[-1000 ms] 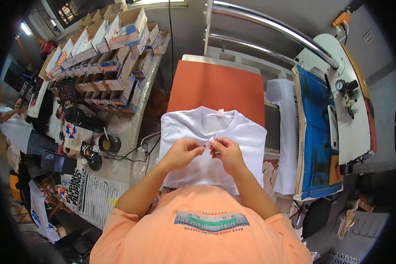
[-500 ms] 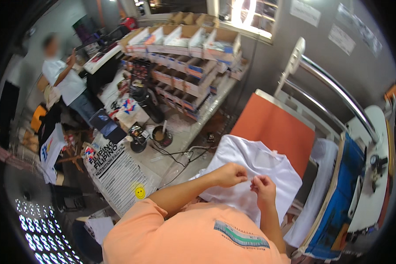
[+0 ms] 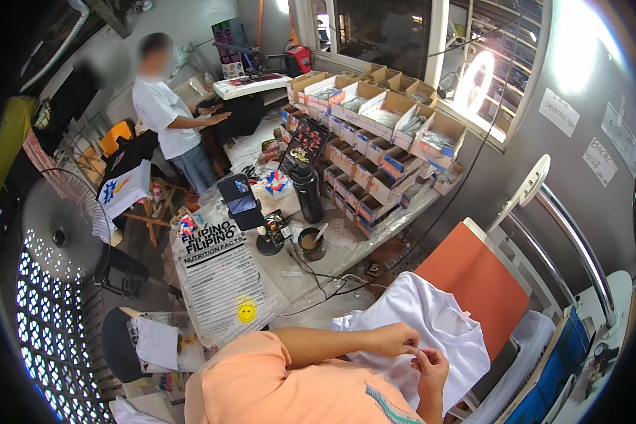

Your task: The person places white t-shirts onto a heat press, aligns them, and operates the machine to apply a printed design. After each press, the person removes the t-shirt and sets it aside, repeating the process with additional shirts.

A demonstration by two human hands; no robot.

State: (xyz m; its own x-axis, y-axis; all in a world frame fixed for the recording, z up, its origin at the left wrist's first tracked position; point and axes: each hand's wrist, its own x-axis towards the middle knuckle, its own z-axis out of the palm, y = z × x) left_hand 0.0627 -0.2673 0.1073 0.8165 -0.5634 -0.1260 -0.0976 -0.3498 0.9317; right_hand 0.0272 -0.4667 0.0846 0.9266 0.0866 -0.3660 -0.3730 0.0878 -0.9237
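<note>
A white T-shirt (image 3: 442, 318) lies spread with soft folds over the near part of the orange-red padded board (image 3: 477, 272). My left hand (image 3: 397, 339) and my right hand (image 3: 432, 364) meet above the shirt's lower part, fingertips pinched and almost touching. Whatever sits between the fingertips, if anything, is too small to make out. My left forearm crosses the shirt's near edge, while the right one rises from below.
Stacked cardboard bins (image 3: 374, 106) fill the table's far side. A phone on a stand (image 3: 239, 194), a black tumbler (image 3: 306, 192) and a mug (image 3: 311, 242) stand left, near a printed sheet (image 3: 222, 275). A metal-railed press (image 3: 576, 233) borders the right. Another person (image 3: 166, 113) stands at far left.
The view has swung up and to the left, showing more of the room. My fingertips have come closer together over the shirt. The other person's raised hands are now lowered.
</note>
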